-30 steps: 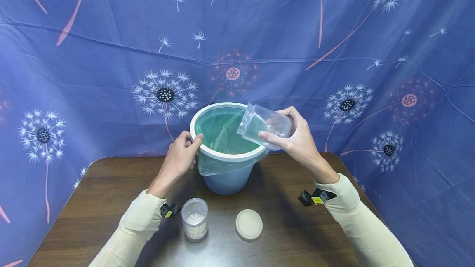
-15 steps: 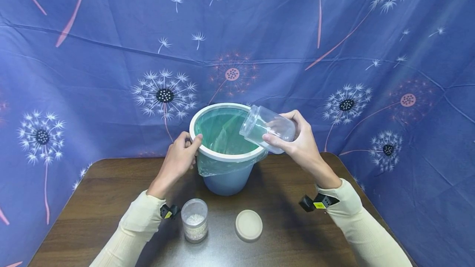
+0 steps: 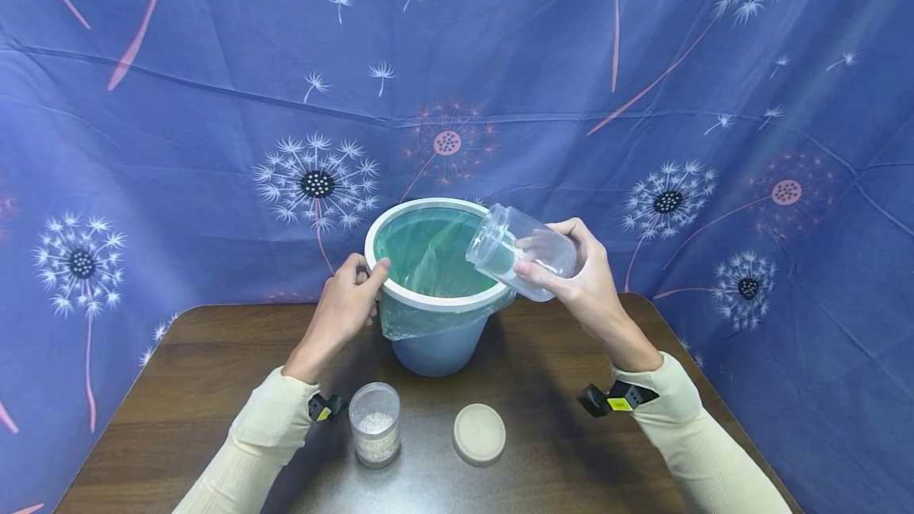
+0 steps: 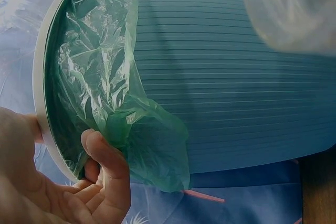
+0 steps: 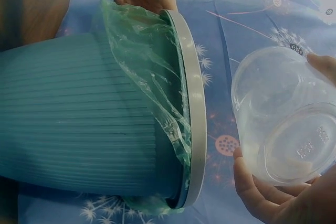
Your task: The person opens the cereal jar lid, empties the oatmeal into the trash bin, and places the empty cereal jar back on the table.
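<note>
A blue ribbed trash can (image 3: 435, 351) with a white rim ring stands at the back of the table. A green plastic bag (image 4: 100, 51) lines it and folds out under the ring. My left hand (image 3: 346, 300) grips the rim on the left, thumb on top and fingers curled below beside the bag. In my right hand (image 3: 581, 284) is a clear plastic jar (image 3: 524, 252), lidless and tilted, its mouth over the can's right rim. No contents show inside that jar; its base (image 5: 302, 145) faces the right wrist camera.
A second clear jar (image 3: 375, 425), partly filled with white grains, stands on the wooden table (image 3: 236, 363) near my left wrist. A round beige lid (image 3: 479, 433) lies to its right. Blue dandelion-print cloth (image 3: 500, 62) hangs behind and at both sides.
My right hand has drawn the clear jar slightly right and down, back from over the can's opening. The left hand keeps its hold on the rim.
</note>
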Demonstrator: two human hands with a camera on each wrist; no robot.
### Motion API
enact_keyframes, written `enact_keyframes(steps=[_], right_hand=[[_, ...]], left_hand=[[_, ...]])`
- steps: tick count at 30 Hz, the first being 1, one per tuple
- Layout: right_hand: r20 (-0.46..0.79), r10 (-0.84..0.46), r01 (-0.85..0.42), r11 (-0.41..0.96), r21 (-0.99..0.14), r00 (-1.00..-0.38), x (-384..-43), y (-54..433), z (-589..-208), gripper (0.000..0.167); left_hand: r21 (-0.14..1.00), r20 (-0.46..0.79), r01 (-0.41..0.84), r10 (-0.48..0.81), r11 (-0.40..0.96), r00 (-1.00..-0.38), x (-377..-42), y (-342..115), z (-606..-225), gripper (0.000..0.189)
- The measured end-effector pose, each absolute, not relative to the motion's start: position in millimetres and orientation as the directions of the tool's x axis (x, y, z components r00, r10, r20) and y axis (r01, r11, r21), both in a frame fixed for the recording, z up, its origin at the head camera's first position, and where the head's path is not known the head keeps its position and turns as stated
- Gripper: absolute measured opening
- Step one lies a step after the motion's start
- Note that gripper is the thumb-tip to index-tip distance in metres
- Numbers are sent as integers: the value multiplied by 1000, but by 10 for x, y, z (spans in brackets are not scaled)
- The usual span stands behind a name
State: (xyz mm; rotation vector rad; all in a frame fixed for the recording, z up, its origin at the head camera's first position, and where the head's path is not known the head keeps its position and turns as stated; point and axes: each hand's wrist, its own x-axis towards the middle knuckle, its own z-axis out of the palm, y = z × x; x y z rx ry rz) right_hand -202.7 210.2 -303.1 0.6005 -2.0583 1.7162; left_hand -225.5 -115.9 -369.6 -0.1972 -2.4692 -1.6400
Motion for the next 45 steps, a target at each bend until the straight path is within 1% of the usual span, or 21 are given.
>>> enact_keyframes(steps=[7, 15, 24, 30, 34, 38, 45], right_hand=[[534, -68, -538, 72, -840, -843, -2002, 2147, -3084, 45], [506, -76, -511, 54, -858, -859, -1926, 2219, -3151, 42], [495, -100, -496, -9, -868, -863, -1877, 2268, -3269, 40], [460, -56, -460, -10, -888, -886, -1828, 2282, -3339, 42], [434, -24, -433, -8, -901, -901, -1778, 2294, -3352, 45], [430, -33, -430, 7, -903, -902, -1756, 2326, -3384, 49], [442, -52, -442, 7, -897, -896, -1716, 2361, -3430, 51]], left_hand=[[902, 213, 203, 14, 380, -977, -2256, -1161, -3704, 42], [902, 215, 203, 11, 381, -976, -2258, -1166, -3710, 42], [905, 214, 204, 13, 373, -977, -2263, -1160, -3713, 42], [905, 220, 210, 14, 370, -975, -2264, -1155, -3714, 39], [904, 223, 215, 21, 369, -975, -2266, -1159, -3712, 41], [903, 226, 220, 27, 370, -974, -2272, -1164, -3709, 44], [904, 228, 218, 16, 368, -974, -2272, -1148, -3717, 39]])
